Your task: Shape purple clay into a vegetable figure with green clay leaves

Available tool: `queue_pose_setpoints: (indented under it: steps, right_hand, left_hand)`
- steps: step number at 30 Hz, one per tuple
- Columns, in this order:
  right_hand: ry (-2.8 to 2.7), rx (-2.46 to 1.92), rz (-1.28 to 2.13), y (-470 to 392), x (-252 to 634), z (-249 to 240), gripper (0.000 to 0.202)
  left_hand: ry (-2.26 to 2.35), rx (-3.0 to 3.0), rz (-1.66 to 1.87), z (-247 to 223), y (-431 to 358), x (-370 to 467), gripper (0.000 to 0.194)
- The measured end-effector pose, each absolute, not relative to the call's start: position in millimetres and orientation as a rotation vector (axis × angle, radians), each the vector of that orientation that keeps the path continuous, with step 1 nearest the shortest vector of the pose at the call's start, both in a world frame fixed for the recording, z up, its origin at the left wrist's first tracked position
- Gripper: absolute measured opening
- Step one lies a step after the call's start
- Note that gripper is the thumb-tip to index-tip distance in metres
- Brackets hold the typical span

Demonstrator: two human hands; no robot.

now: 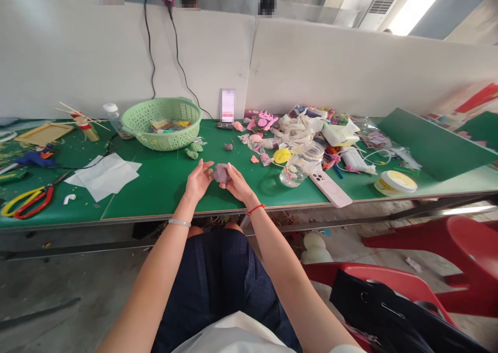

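A greyish-purple lump of modelling clay [222,173] is gripped in my right hand [238,186], between thumb and fingers, just above the front part of the green table. My left hand [198,181] is beside it on the left, fingers apart and curved toward the lump; whether a fingertip touches it I cannot tell. Beyond my hands lie a small purple clay piece [228,147] and a green clay lump [192,150]. A pink clay piece [254,159] rests to the right of them.
Left of my hands are a green basket [161,143], white paper sheets [107,176] and red-handled scissors [41,202]. A clear jar [299,166], a pink phone [330,189], a round tub [396,183] and heaped bags [299,127] occupy the right. Another phone [227,105] stands upright behind.
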State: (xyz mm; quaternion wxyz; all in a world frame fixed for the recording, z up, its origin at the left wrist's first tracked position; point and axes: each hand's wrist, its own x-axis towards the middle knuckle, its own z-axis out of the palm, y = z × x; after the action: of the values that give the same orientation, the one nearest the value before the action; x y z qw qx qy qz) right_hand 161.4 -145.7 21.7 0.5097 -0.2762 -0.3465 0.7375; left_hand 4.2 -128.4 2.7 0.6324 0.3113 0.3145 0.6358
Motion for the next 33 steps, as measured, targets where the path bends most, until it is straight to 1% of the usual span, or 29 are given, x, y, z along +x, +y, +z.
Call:
queue_pose_setpoints:
  steps: [2, 6, 8, 13, 19, 23, 27, 30, 33]
  right_hand:
    - [-0.838, -0.667, 1.782, -145.2, 161.3, 21.6, 0.033]
    - [-0.837, -0.67, 1.804, -144.3, 161.8, 20.6, 0.037]
    - [-0.848, -0.666, 1.814, -144.2, 162.3, 19.8, 0.036]
    - [-0.862, -0.65, 1.821, -144.1, 162.8, 18.5, 0.033]
    - [-0.881, -0.634, 1.825, -144.4, 163.0, 19.3, 0.034]
    - [-0.873, -0.64, 1.809, -144.9, 163.9, 20.0, 0.033]
    - [-0.868, -0.627, 1.809, -145.8, 164.4, 20.9, 0.035]
    - [-0.867, -0.636, 1.814, -146.1, 164.3, 20.8, 0.033]
    - [-0.833, -0.652, 1.803, -144.9, 163.9, 19.6, 0.032]
  left_hand:
    - [0.752, 0.722, 1.479, 1.5, -127.0, 5.3, 0.031]
    - [0.741, 0.857, 1.399, 3.4, -129.8, 10.8, 0.051]
    - [0.75, 0.871, 1.387, 5.6, -132.1, 13.1, 0.056]
    - [0.783, 0.878, 1.399, 7.2, -133.5, 14.5, 0.055]
    - [0.721, 0.917, 1.382, 2.8, -130.5, 13.2, 0.059]
    - [0.727, 0.927, 1.37, 2.5, -129.9, 13.2, 0.056]
    - [0.715, 0.952, 1.332, 4.1, -131.0, 12.5, 0.059]
    - [0.709, 0.972, 1.324, 4.6, -131.5, 11.8, 0.061]
    - [0.73, 0.94, 1.334, 4.1, -131.0, 12.1, 0.06]
